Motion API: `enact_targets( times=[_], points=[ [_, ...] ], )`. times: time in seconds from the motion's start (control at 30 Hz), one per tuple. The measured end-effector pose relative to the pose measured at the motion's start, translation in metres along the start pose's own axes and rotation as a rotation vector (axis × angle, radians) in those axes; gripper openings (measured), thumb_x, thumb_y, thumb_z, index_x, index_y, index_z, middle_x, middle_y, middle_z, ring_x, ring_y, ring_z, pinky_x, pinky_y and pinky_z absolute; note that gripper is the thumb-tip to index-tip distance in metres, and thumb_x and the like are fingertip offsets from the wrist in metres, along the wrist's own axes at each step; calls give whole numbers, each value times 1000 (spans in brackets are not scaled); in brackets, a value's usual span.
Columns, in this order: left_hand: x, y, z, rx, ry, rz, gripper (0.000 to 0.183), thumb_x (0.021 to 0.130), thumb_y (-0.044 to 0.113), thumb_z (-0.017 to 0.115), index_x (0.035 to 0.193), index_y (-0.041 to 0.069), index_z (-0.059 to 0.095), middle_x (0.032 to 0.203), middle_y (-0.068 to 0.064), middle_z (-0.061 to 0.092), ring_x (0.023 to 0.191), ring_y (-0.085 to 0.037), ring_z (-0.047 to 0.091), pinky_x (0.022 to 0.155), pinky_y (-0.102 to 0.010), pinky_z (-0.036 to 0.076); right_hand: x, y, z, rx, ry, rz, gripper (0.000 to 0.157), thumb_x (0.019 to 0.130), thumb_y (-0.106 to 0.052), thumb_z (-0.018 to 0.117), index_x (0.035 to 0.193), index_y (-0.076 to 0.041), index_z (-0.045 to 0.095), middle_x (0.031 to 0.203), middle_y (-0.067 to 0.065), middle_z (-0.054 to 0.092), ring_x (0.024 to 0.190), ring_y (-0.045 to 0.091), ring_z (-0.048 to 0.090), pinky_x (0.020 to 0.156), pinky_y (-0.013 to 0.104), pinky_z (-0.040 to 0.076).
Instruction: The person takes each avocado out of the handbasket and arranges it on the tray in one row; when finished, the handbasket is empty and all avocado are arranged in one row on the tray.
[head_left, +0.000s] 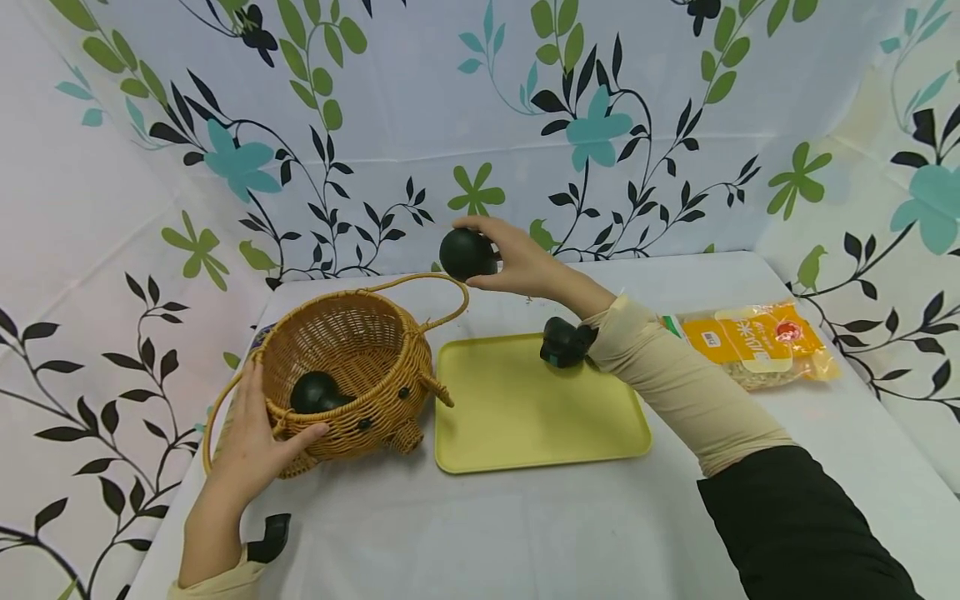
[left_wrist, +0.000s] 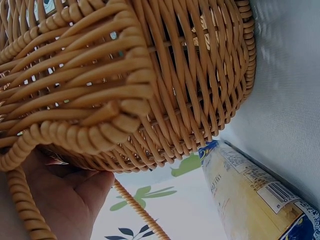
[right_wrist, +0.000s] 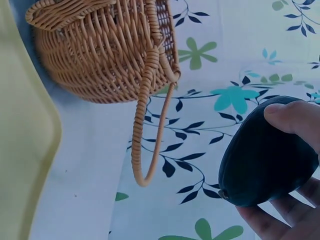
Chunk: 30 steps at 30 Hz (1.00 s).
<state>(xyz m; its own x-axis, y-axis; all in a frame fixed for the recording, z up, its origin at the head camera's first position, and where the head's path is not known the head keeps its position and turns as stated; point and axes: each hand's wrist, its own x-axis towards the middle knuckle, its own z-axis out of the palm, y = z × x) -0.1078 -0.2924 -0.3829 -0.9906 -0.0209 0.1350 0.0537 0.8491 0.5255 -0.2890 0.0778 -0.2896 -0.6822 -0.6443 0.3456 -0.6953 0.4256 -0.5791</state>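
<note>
My right hand (head_left: 517, 260) holds a dark green avocado (head_left: 465, 254) between thumb and fingers, raised above the table's far edge. Its narrow stem end points down in the right wrist view, where the avocado (right_wrist: 265, 155) hangs to the right of the handle. A wicker basket (head_left: 375, 429) with an animal face and loop handles stands tilted at the left. My left hand (head_left: 251, 442) grips its near left side, thumb along the rim. Inside the basket lie dark avocados (head_left: 313, 392), partly shadowed. In the left wrist view the left hand (left_wrist: 70, 200) shows beside the wicker.
A yellow tray (head_left: 525, 417) lies right of the basket, beneath my right forearm. At the far right rests a clear food bag (head_left: 757, 342) with an orange label. A blue-ended packet (left_wrist: 250, 190) lies behind the basket. Patterned cloth (head_left: 480, 125) hangs behind the table.
</note>
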Motion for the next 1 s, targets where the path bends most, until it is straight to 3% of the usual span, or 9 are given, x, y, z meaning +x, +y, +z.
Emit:
enact_targets(
  times=[0.27,0.57,1.0],
  points=[
    [0,0,-1,3,7,-4,117,79,49,71,151,14,-14,158,-13,-16,142,-50,1,100,-75,18,-10,5,-7,-53,-2,-4,72,79,-17,75,142,-12,38,143,12,42,125,27,48,91,38,53],
    [1,1,-1,11,8,-3,117,79,50,71,151,14,-15,158,-13,-16,143,-50,0,100,-75,17,-19,10,-13,-152,-28,-31,71,79,-18,75,140,-12,41,140,12,45,129,28,44,106,46,39],
    [1,0,0,12,8,-5,118,78,50,71,151,14,-14,158,-13,-15,142,-50,1,99,-76,18,-30,19,-14,-174,-48,-69,66,77,-11,75,136,-12,45,136,12,48,126,28,46,104,48,40]
  ],
)
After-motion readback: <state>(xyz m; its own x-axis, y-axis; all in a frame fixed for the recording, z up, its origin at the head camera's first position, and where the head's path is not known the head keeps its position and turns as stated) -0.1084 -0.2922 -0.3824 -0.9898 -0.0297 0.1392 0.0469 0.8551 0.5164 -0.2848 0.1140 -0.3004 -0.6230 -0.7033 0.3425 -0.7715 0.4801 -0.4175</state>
